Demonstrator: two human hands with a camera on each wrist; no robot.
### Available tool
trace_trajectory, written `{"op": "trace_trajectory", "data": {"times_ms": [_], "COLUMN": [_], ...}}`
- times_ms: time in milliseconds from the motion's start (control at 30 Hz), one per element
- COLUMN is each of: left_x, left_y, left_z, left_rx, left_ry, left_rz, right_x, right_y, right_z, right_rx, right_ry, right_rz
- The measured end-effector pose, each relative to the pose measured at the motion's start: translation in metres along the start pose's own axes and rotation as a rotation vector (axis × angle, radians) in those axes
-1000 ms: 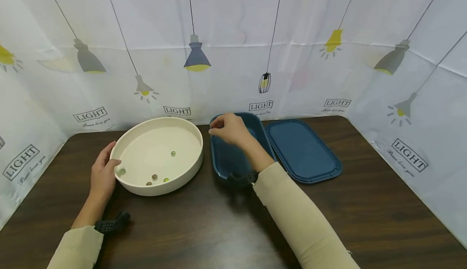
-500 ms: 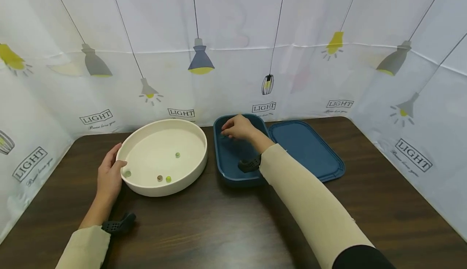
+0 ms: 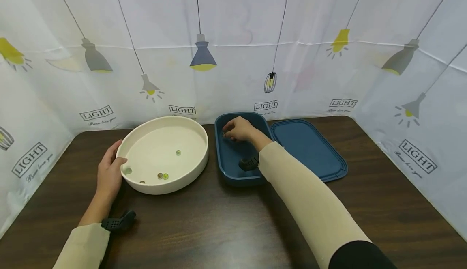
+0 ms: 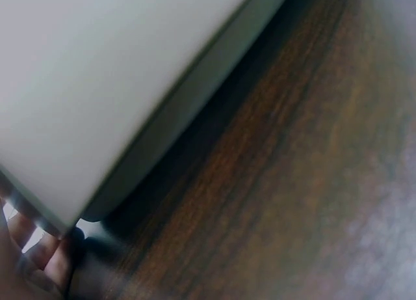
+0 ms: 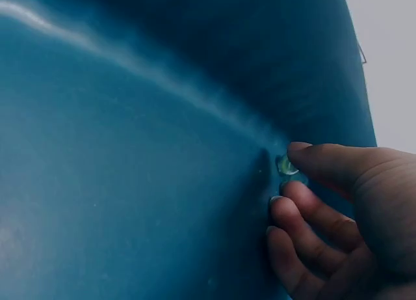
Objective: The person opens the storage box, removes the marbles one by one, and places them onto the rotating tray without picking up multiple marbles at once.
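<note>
My left hand [image 3: 110, 172] grips the near-left wall of a round cream tray [image 3: 189, 178], thumb at the rim and fingers round the outside. In the left wrist view, fingertips [image 4: 44, 251] show at the lower edge of the pale tray wall [image 4: 117, 85]. Several small clear and greenish glass marbles [image 3: 178, 152] lie in the tray, mostly toward its near side. Down inside a deep blue box [image 3: 230, 163], my right hand [image 3: 241, 130] reaches to the back-left part. The right wrist view shows a glass marble [image 5: 286, 164] between thumb and index finger, close to the box floor.
A blue lid [image 3: 310, 149] lies flat on the dark wooden table [image 3: 204, 228], just right of the box. Behind, a white curtain [image 3: 233, 25] printed with lamps borders the table's back and sides.
My right hand has come down from over the box's back-left rim into the box. Some marbles in the tray have rolled a little. My left hand keeps its grip on the tray.
</note>
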State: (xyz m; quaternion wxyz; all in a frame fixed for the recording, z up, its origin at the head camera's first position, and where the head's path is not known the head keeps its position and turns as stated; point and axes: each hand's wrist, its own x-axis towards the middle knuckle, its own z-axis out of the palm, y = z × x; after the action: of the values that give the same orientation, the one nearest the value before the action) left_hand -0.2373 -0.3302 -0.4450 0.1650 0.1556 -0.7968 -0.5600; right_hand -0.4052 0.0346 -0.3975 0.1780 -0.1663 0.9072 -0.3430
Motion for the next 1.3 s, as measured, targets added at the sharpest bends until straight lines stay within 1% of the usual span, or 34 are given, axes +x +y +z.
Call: {"op": "trace_trajectory", "data": {"times_ms": [100, 200, 367, 433, 533, 733, 833, 933, 1000, 1067, 1167, 1300], "left_x": [-0.001, -0.001, -0.006, -0.006, -0.003, 0.002, 0.004, 0.004, 0.004, 0.004, 0.004, 0.003], "left_y": [0.002, 0.000, -0.006, -0.006, -0.004, 0.003, 0.006, 0.007, 0.006, 0.005, 0.001, -0.001], "left_z": [0.001, 0.000, -0.018, -0.021, -0.017, -0.005, -0.002, -0.001, -0.001, 0.000, 0.000, 0.000], "left_rx": [0.004, 0.018, 0.077, 0.086, 0.075, 0.030, 0.015, 0.011, 0.008, 0.017, 0.031, 0.033], "left_ry": [-0.001, -0.005, 0.011, 0.013, 0.010, 0.003, -0.004, -0.002, 0.000, -0.006, -0.009, -0.009], "left_rz": [0.002, -0.008, -0.030, -0.028, -0.021, -0.018, -0.005, -0.002, -0.007, -0.011, -0.024, -0.032], "right_x": [0.000, 0.001, 0.007, 0.008, 0.007, -0.005, -0.013, -0.024, -0.031, -0.038, -0.048, -0.060], "right_y": [0.002, 0.003, -0.006, -0.009, -0.009, -0.015, -0.022, -0.032, -0.041, -0.050, -0.064, -0.084], "right_z": [0.000, 0.004, 0.022, 0.024, 0.017, -0.006, -0.017, -0.025, -0.026, -0.024, -0.018, -0.005], "right_rx": [-0.021, -0.063, -0.166, -0.189, -0.203, -0.213, -0.185, -0.101, -0.040, 0.022, 0.079, 0.155], "right_ry": [0.005, 0.011, -0.011, -0.012, -0.011, -0.035, -0.004, 0.039, 0.067, 0.097, 0.141, 0.211], "right_rz": [-0.014, -0.035, -0.123, -0.146, -0.141, -0.142, -0.166, -0.191, -0.200, -0.206, -0.218, -0.264]}}
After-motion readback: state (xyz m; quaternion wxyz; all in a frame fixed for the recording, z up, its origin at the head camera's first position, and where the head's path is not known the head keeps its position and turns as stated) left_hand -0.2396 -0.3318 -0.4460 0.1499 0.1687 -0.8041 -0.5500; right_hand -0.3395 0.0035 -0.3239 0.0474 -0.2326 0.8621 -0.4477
